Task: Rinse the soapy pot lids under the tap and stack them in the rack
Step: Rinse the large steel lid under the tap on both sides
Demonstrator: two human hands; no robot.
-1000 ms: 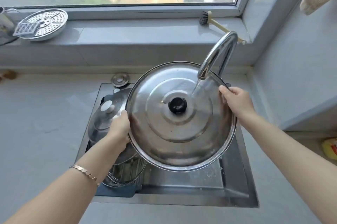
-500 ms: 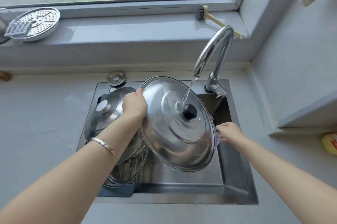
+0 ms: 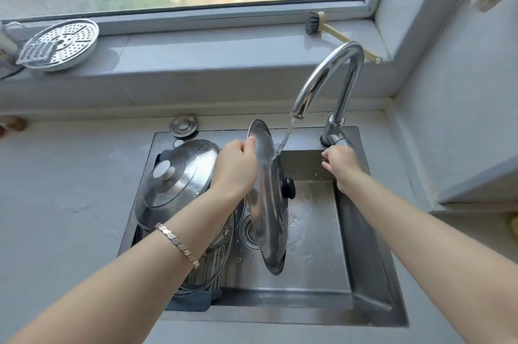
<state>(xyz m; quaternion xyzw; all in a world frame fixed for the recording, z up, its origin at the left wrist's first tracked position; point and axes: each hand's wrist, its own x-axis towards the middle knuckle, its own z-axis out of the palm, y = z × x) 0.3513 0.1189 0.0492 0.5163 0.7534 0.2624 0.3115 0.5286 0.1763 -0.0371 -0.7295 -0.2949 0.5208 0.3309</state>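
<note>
The sink (image 3: 364,273) is sunk into the grey surface (image 3: 70,203) under the windowsill (image 3: 210,46). On the sill a perforated steamer plate (image 3: 60,44) sits at the far left, and a brush (image 3: 315,24) lies at the far right behind the tap (image 3: 330,77). A round metal plug (image 3: 184,125) rests on the surface just beyond the sink's far left corner.

The rack (image 3: 213,259) fills the left part of the sink, and a lid with a white knob (image 3: 179,175) leans on top of it, right beside my left forearm.

My left hand (image 3: 236,167) grips the far rim of the big lid (image 3: 269,217), fingers curled round the edge. The lid stands almost on edge between the rack and the open basin, its black knob (image 3: 288,188) facing right. Water (image 3: 284,137) from the tap strikes the lid's upper face. I cannot tell whether its near rim touches the sink floor.

My right hand (image 3: 340,164) is well apart from the left, reaching to the tap lever (image 3: 337,142) at the far right. It touches the lever, but I cannot tell whether it grips it.
</note>
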